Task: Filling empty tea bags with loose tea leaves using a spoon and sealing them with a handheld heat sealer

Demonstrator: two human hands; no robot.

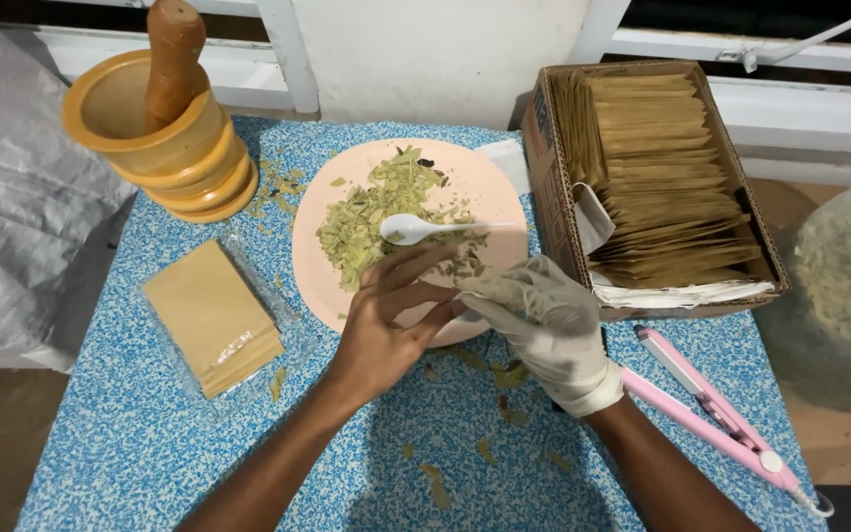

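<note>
A person's bare left hand (386, 330) and white-gloved right hand (542, 325) meet at the near edge of a pink plate (322, 212) on a blue speckled desk (130, 433). The left hand's fingers (416, 264) are loosely curled, their tips touching the glove; the right hand is partly closed, and whether either holds anything small between them cannot be told. On the plate lie crushed dried green leaves (376, 212) and a white plastic spoon (425, 229), untouched. Leaf scraps (504, 379) are scattered on the desk below the hands. To the left sits a stack of tan sachets in a clear wrapper (214, 315), behind it a yellow-brown wooden mortar (164, 148) with its pestle (171, 54) standing inside. To the right, a cardboard box (552, 167) holds rows of brown paper sachets (657, 167), with a pink heat sealer (716, 414) lying before it.
</note>
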